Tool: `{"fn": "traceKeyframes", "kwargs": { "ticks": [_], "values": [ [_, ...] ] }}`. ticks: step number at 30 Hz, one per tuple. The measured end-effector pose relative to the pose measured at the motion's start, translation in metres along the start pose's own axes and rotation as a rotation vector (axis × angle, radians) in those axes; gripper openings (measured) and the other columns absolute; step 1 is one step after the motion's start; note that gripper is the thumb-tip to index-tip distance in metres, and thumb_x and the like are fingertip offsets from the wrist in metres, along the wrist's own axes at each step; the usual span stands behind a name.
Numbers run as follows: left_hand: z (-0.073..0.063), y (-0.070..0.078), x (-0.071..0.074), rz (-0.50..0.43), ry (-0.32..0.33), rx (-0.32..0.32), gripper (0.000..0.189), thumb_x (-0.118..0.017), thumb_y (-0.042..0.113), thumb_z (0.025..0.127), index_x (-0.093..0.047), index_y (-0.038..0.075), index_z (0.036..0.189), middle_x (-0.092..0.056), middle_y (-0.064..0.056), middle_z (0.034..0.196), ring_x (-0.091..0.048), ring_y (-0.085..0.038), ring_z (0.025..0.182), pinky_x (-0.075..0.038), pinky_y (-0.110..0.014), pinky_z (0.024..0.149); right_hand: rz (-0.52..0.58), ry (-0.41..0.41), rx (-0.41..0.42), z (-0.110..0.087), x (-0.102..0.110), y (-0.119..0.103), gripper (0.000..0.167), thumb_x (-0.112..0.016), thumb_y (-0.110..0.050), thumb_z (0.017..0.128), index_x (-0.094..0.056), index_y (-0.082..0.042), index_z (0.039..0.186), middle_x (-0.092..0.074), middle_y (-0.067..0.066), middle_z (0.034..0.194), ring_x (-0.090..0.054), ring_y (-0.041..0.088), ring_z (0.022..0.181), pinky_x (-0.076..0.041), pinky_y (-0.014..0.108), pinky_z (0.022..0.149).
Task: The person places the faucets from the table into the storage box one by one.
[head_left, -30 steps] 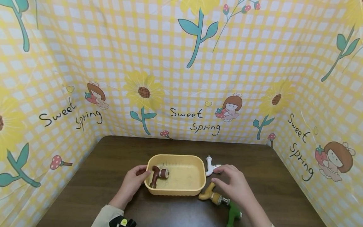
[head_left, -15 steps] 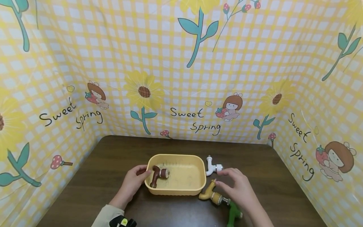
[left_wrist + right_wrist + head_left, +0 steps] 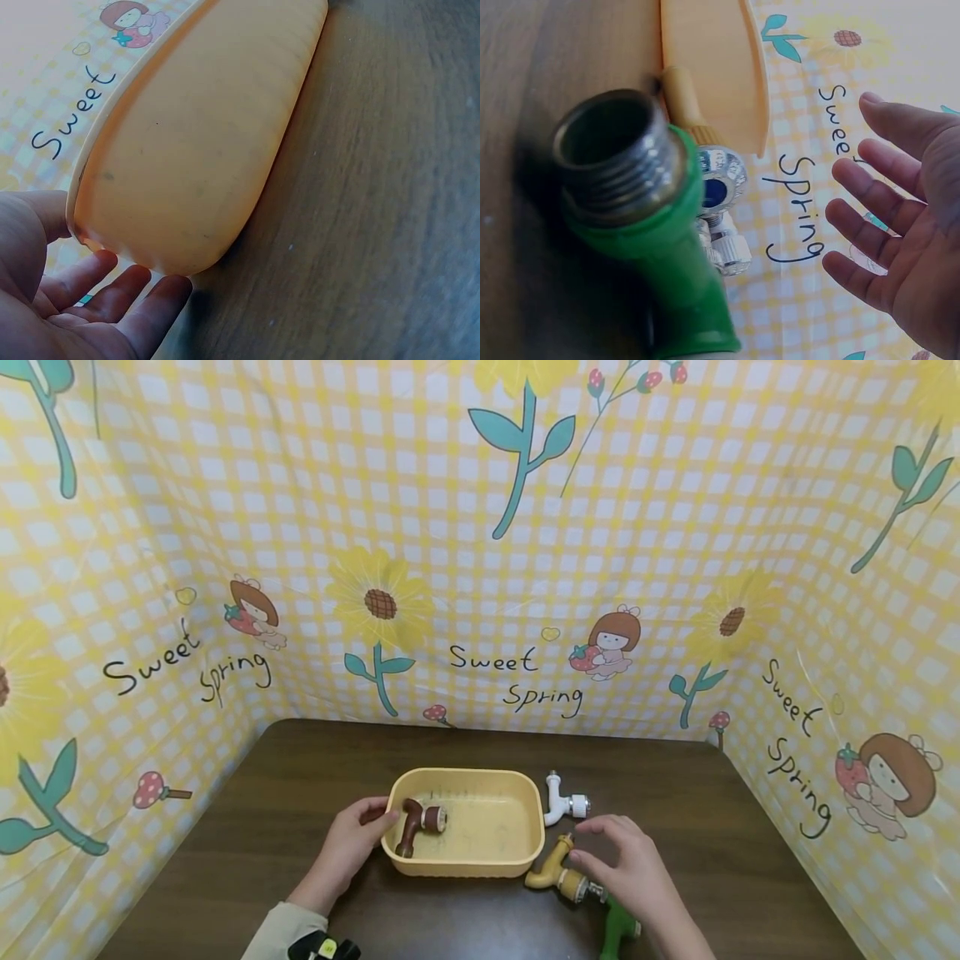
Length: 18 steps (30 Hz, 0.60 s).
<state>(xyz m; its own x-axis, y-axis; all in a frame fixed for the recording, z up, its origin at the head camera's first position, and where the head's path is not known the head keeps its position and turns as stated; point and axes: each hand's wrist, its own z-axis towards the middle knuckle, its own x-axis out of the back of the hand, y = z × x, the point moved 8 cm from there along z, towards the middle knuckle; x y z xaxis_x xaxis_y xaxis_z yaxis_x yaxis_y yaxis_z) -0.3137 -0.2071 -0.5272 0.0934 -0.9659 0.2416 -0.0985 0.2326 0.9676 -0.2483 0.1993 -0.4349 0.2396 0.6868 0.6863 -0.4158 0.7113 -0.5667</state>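
A pale yellow plastic basin stands on the table, with a brown tap lying inside at its left end. My left hand holds the basin's left end, thumb over the rim and fingers against the outer wall, as the left wrist view shows. Beside the basin's right end lie a white tap, a yellow tap and, nearer me, a green tap. My right hand hovers over the yellow tap's right side, its fingers apart and holding nothing. In the right wrist view the green tap's threaded end looms close.
The dark wooden table runs back to a yellow checked cloth that hangs behind it and along both sides. Table surface shows left of the basin and in front of it.
My right hand has drawn back from the white tap toward me and slightly right, over the yellow tap. The left hand and basin have stayed put.
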Motion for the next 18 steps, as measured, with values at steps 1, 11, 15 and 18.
{"fn": "traceKeyframes", "kwargs": {
  "ticks": [1, 11, 15, 18],
  "values": [
    [0.000, 0.000, 0.000, 0.000, -0.001, -0.002, 0.045, -0.072, 0.022, 0.098, -0.061, -0.003, 0.134, -0.065, -0.022, 0.130, -0.064, -0.024, 0.115, -0.060, -0.034, 0.088, 0.000, 0.000, 0.004, 0.000, -0.001, 0.001, 0.034, -0.092, -0.022, 0.076, -0.075, -0.022, 0.106, -0.070, -0.021, 0.105, -0.063, 0.011, 0.108, -0.054, 0.045, 0.093],
    [0.000, 0.001, 0.001, 0.004, 0.017, -0.008, 0.041, -0.071, 0.021, 0.098, -0.063, -0.001, 0.131, -0.068, -0.019, 0.125, -0.066, -0.023, 0.110, -0.059, -0.029, 0.084, -0.011, 0.004, -0.002, -0.005, -0.007, 0.008, 0.035, -0.093, -0.026, 0.074, -0.075, -0.024, 0.104, -0.070, -0.023, 0.104, -0.062, 0.007, 0.108, -0.054, 0.042, 0.093],
    [0.001, -0.002, 0.000, 0.001, 0.013, -0.005, 0.040, -0.071, 0.021, 0.098, -0.064, 0.000, 0.131, -0.068, -0.018, 0.126, -0.065, -0.024, 0.112, -0.059, -0.029, 0.084, -0.002, -0.019, -0.031, -0.009, -0.012, 0.012, 0.035, -0.093, -0.024, 0.075, -0.075, -0.023, 0.106, -0.070, -0.022, 0.104, -0.061, 0.006, 0.108, -0.054, 0.042, 0.093],
    [0.001, -0.003, 0.000, 0.005, 0.017, 0.004, 0.040, -0.071, 0.022, 0.099, -0.064, 0.002, 0.132, -0.068, -0.017, 0.126, -0.064, -0.024, 0.114, -0.059, -0.031, 0.086, -0.001, -0.026, -0.032, -0.009, -0.013, 0.012, 0.035, -0.093, -0.023, 0.075, -0.075, -0.023, 0.106, -0.071, -0.020, 0.105, -0.061, 0.006, 0.108, -0.055, 0.042, 0.093]
  ]
}}
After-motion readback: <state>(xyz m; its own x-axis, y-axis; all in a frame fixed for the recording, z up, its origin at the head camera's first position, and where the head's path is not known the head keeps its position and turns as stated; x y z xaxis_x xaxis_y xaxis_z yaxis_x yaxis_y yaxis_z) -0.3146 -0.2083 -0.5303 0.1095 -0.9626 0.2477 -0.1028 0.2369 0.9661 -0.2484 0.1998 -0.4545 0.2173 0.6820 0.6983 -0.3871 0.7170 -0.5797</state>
